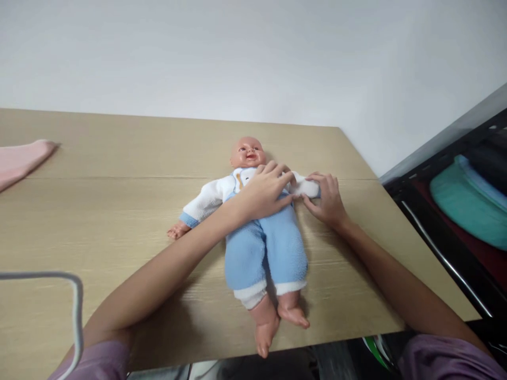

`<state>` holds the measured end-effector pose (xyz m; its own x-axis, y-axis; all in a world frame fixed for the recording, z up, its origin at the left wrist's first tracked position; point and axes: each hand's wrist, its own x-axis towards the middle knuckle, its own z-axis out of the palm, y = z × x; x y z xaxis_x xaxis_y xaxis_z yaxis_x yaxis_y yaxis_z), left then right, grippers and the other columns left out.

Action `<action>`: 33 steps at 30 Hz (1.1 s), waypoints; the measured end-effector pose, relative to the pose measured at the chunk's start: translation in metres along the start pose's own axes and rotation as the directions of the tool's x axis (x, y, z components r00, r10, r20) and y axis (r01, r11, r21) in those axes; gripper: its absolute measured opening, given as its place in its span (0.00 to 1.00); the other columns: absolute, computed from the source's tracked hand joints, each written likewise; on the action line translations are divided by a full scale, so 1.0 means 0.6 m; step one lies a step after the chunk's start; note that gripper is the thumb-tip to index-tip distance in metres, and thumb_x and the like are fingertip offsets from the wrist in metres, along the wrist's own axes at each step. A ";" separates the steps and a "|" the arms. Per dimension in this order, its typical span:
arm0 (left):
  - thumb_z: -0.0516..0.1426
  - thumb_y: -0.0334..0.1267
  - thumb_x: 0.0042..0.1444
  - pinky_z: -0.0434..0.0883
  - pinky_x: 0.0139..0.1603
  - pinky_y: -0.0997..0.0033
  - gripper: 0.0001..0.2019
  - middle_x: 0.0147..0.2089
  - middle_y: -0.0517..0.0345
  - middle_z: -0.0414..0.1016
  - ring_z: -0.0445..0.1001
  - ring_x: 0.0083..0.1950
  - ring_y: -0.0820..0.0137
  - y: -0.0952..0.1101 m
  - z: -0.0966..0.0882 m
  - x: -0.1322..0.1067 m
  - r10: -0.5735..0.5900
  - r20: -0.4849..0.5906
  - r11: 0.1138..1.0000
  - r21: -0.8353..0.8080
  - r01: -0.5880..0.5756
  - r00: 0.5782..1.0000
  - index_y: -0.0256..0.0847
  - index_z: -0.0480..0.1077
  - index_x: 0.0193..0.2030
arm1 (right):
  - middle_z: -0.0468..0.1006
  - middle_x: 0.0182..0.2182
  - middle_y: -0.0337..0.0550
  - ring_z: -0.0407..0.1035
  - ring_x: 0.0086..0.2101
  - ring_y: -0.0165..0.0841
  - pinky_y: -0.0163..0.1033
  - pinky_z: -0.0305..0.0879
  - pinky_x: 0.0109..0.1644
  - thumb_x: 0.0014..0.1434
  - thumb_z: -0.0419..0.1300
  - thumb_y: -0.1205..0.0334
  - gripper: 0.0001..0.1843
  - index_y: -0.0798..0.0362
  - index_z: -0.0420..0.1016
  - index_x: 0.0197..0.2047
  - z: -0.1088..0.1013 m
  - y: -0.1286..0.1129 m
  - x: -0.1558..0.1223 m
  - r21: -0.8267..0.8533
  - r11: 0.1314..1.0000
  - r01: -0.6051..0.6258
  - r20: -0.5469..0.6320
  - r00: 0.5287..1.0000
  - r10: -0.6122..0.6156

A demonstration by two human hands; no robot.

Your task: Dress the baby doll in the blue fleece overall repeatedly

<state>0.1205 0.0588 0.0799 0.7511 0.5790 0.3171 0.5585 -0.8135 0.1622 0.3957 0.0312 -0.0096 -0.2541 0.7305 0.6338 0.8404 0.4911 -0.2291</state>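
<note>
A baby doll (245, 253) lies on its back on the wooden table, its head toward the wall and its bare feet toward me. It wears a fleecy outfit with blue trousers and a white top. My left hand (269, 190) reaches across the doll's chest, fingers curled round the upper part of the white sleeve (304, 187) on the right side. Near that sleeve's blue cuff, my right hand (327, 200) grips the fabric between thumb and fingers. The doll's hand on this side is hidden. Its other arm (206, 200) stretches out to the left, with the hand showing.
A pink cloth (24, 161) lies at the table's left edge. In the lower left, a pale cable (77, 311) curves through the view. To the right of the table (119, 237) stands a black rack (420, 211) holding a green-blue item (467, 200). A white wall rises behind.
</note>
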 end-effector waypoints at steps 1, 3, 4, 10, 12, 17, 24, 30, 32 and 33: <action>0.55 0.46 0.76 0.68 0.69 0.45 0.17 0.64 0.40 0.77 0.71 0.65 0.47 0.003 0.002 0.000 0.021 0.052 1.000 -0.011 -0.021 0.998 0.39 0.75 0.61 | 0.78 0.61 0.59 0.72 0.63 0.58 0.66 0.66 0.69 0.69 0.68 0.55 0.27 0.50 0.71 0.67 -0.006 0.020 0.002 0.012 1.000 0.029 0.045 0.999 -0.030; 0.55 0.45 0.75 0.68 0.68 0.45 0.17 0.62 0.40 0.79 0.71 0.63 0.47 0.006 0.010 0.000 -0.001 0.128 1.000 -0.002 0.001 0.992 0.38 0.77 0.59 | 0.77 0.65 0.59 0.71 0.66 0.57 0.67 0.66 0.72 0.70 0.69 0.50 0.31 0.48 0.70 0.71 -0.016 0.056 0.003 0.077 0.996 0.054 0.156 0.986 -0.065; 0.55 0.45 0.75 0.67 0.68 0.44 0.17 0.61 0.40 0.79 0.71 0.63 0.46 0.006 0.015 0.001 -0.021 0.149 1.000 0.008 0.020 0.989 0.37 0.78 0.58 | 0.77 0.66 0.58 0.71 0.66 0.56 0.66 0.67 0.72 0.70 0.69 0.48 0.32 0.48 0.69 0.71 -0.019 0.071 0.003 0.121 0.992 0.040 0.199 0.978 -0.064; 0.54 0.46 0.74 0.67 0.69 0.42 0.19 0.60 0.38 0.79 0.71 0.64 0.43 0.006 0.028 -0.003 -0.022 0.145 1.000 0.022 0.019 0.989 0.35 0.78 0.58 | 0.84 0.56 0.54 0.79 0.54 0.52 0.56 0.78 0.58 0.61 0.78 0.43 0.33 0.48 0.78 0.62 -0.021 0.105 -0.009 0.298 0.929 -0.222 0.248 0.957 0.150; 0.55 0.46 0.73 0.68 0.69 0.41 0.19 0.61 0.36 0.78 0.71 0.64 0.43 0.005 0.030 -0.005 -0.032 0.132 0.999 0.006 0.031 0.991 0.35 0.77 0.59 | 0.85 0.53 0.52 0.81 0.51 0.50 0.54 0.79 0.54 0.55 0.82 0.42 0.35 0.48 0.80 0.58 -0.021 0.102 -0.010 0.389 0.865 -0.317 0.255 0.939 0.230; 0.63 0.46 0.67 0.68 0.71 0.44 0.30 0.69 0.35 0.71 0.69 0.68 0.45 -0.001 0.036 0.001 -0.090 -0.013 0.988 -0.129 0.088 0.996 0.35 0.66 0.71 | 0.85 0.46 0.48 0.81 0.45 0.46 0.50 0.80 0.49 0.48 0.85 0.43 0.37 0.48 0.77 0.54 -0.031 0.048 0.007 0.588 0.717 -0.374 0.164 0.923 0.347; 0.62 0.48 0.69 0.72 0.64 0.45 0.19 0.59 0.37 0.80 0.74 0.61 0.44 -0.011 0.038 0.026 -0.180 -0.115 0.979 -0.120 0.167 0.977 0.38 0.74 0.60 | 0.78 0.65 0.52 0.76 0.62 0.47 0.53 0.76 0.68 0.60 0.79 0.48 0.36 0.41 0.69 0.66 -0.028 -0.095 0.034 0.739 0.624 -0.254 0.066 0.949 0.308; 0.65 0.46 0.64 0.76 0.63 0.51 0.14 0.53 0.48 0.86 0.82 0.55 0.52 -0.035 0.035 0.002 -0.430 -0.301 0.829 -0.505 0.240 0.851 0.42 0.78 0.51 | 0.78 0.66 0.52 0.75 0.63 0.47 0.62 0.70 0.74 0.67 0.67 0.53 0.26 0.43 0.71 0.67 0.014 -0.060 0.011 0.703 0.604 -0.375 0.219 0.923 0.318; 0.65 0.52 0.64 0.78 0.63 0.51 0.15 0.50 0.50 0.87 0.83 0.53 0.53 -0.040 0.029 -0.008 -0.541 -0.280 0.701 -0.671 0.241 0.793 0.42 0.78 0.46 | 0.82 0.61 0.52 0.74 0.63 0.51 0.67 0.66 0.75 0.63 0.68 0.56 0.22 0.45 0.78 0.59 0.029 -0.054 0.001 0.615 0.690 -0.382 0.321 0.921 0.223; 0.65 0.54 0.64 0.78 0.63 0.51 0.16 0.49 0.50 0.87 0.84 0.53 0.52 -0.043 0.026 -0.013 -0.580 -0.265 0.637 -0.737 0.227 0.770 0.42 0.78 0.44 | 0.83 0.59 0.52 0.73 0.64 0.53 0.69 0.64 0.76 0.60 0.70 0.57 0.21 0.46 0.80 0.57 0.035 -0.058 -0.002 0.590 0.726 -0.353 0.346 0.923 0.167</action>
<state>0.1057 0.0762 0.0588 0.1614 0.9034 0.3974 0.2667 -0.4276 0.8637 0.3568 0.0233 -0.0182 -0.2598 0.9207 0.2911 0.4177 0.3789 -0.8258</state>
